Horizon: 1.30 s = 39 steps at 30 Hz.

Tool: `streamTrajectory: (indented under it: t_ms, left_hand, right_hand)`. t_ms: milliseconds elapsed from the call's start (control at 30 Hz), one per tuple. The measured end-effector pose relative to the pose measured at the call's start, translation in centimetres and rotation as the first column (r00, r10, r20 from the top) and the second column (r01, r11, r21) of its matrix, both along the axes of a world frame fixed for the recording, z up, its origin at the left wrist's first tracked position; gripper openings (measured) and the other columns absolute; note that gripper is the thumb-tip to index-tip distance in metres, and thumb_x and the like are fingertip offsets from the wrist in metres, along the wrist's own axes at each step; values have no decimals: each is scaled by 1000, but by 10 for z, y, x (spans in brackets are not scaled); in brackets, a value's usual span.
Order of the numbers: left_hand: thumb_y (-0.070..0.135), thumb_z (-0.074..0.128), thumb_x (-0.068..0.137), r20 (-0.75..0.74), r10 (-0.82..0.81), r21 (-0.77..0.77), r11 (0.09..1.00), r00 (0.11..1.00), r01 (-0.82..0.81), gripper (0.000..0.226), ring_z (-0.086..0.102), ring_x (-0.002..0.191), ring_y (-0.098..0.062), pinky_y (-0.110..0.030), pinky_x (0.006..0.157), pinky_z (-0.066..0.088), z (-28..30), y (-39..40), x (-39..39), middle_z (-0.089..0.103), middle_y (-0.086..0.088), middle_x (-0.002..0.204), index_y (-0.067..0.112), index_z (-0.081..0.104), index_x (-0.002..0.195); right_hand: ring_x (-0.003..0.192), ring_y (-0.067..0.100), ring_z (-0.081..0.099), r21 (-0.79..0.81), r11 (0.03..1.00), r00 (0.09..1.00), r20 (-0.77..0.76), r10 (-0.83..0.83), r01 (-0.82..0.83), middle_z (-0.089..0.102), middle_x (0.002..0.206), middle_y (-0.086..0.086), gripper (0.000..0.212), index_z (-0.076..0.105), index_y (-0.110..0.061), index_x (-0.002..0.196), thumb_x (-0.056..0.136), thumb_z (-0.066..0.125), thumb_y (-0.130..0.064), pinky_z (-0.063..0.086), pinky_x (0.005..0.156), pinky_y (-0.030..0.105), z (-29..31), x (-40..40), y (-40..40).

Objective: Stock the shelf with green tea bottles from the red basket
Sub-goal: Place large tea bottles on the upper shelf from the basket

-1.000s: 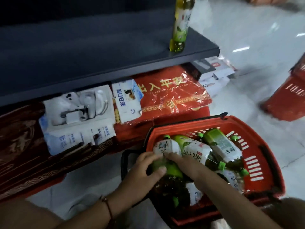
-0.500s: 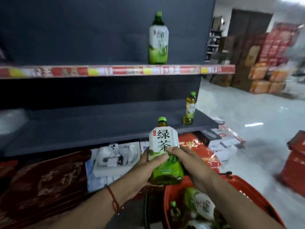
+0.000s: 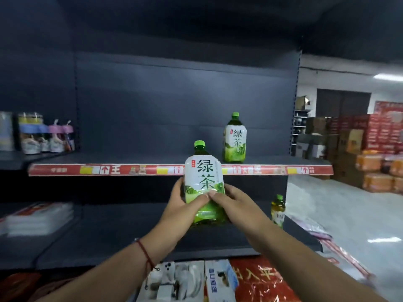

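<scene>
**Bottle held up before the shelf**

Both hands grip one green tea bottle (image 3: 204, 184) upright, in front of the shelf (image 3: 139, 170) with the red price strip. The left hand (image 3: 181, 205) wraps the bottle's left side, its fingers (image 3: 199, 200) curled across the lower label. The right hand (image 3: 231, 202) clasps the right side, its fingers pressed against the label, tips meeting those of the left hand. The bottle's cap stands just above the shelf's strip; its base hangs below the strip, over the lower shelf (image 3: 122, 232).

A second bottle (image 3: 234, 139) stands upright on the shelf, right of the held one and further back. A smaller bottle (image 3: 277, 210) stands near the right end of the lower shelf. The left wrist wears a red cord (image 3: 145, 253).
</scene>
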<state>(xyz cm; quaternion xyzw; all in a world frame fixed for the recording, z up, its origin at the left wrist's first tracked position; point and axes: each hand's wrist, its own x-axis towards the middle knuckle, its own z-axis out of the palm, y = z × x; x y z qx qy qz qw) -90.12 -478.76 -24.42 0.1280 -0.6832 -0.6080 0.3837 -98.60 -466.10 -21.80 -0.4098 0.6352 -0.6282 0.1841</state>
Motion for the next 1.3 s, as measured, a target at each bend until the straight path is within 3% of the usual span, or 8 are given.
streamTrajectory:
  t_ms: [167, 333, 567, 700, 800, 967, 1167, 1300]
  left_hand:
    - [28, 75, 87, -43, 47, -70, 996, 998, -50, 64, 70, 92, -1, -9, 63, 51, 25, -35, -28, 68, 14, 116, 42, 38, 137]
    - [31, 78, 84, -69, 38, -226, 973, 997, -53, 74, 62, 96, 14, -5, 69, 48, 51, -74, -69, 62, 28, 116, 46, 32, 139]
    - [50, 75, 81, -9, 4, -400, 917, 1000, -7, 92, 57, 112, 7, -11, 81, 47, 82, -131, -138, 55, 24, 131, 46, 13, 149]
    - [53, 77, 79, 3, 39, -466, 884, 999, -33, 92, 57, 116, -2, -30, 96, 50, 91, -162, -177, 59, 22, 129, 49, 18, 150]
    - [68, 72, 70, 68, 130, -512, 856, 989, -77, 99, 50, 121, -13, -39, 102, 46, 88, -182, -200, 61, 13, 129, 49, 16, 149]
    - [43, 82, 77, 93, 96, -505, 862, 991, -36, 97, 58, 120, -17, -35, 97, 50, 83, -202, -225, 60, 9, 134, 38, 21, 151]
    - [39, 75, 83, 125, 156, -574, 817, 980, -56, 99, 60, 113, -20, -37, 89, 53, 74, -210, -247, 56, 4, 137, 42, 4, 152]
    - [27, 69, 89, 143, 195, -588, 806, 970, -76, 100, 60, 114, -25, -42, 96, 52, 73, -212, -260, 54, -5, 141, 35, -5, 156]
  right_hand:
    - [103, 8, 70, 3, 999, 998, -25, 52, -52, 74, 111, -9, 31, 63, -26, 125, 94, 64, -29, 52, 94, 29, 22, -21, -33]
    - [88, 10, 73, -43, 997, 991, 123, -55, 61, 77, 97, -3, 26, 65, -16, 115, 89, 68, -22, 53, 72, 23, 53, -60, -73]
    - [94, 19, 69, -84, 980, 976, 140, -168, 181, 72, 104, 5, 33, 60, -12, 118, 86, 67, -18, 54, 73, 30, 78, -124, -133]
    - [102, 24, 68, -71, 974, 968, 148, -205, 217, 71, 109, 6, 63, 57, -14, 125, 67, 74, -32, 54, 93, 42, 84, -156, -164]
    - [101, 24, 67, -40, 974, 967, 140, -214, 222, 70, 110, 9, 52, 55, -12, 127, 78, 70, -24, 55, 89, 39, 86, -175, -181]
    - [94, 22, 65, 24, 968, 962, 102, -251, 250, 67, 106, 10, 41, 54, -12, 121, 83, 67, -18, 54, 79, 32, 80, -193, -196]
    - [98, 23, 64, 151, 937, 949, -35, -314, 316, 66, 109, 6, 71, 52, -15, 127, 60, 70, -29, 54, 90, 39, 77, -207, -217]
    - [101, 21, 58, 189, 927, 946, -52, -320, 324, 61, 114, 6, 72, 37, -11, 140, 77, 71, -22, 47, 82, 32, 76, -212, -221]
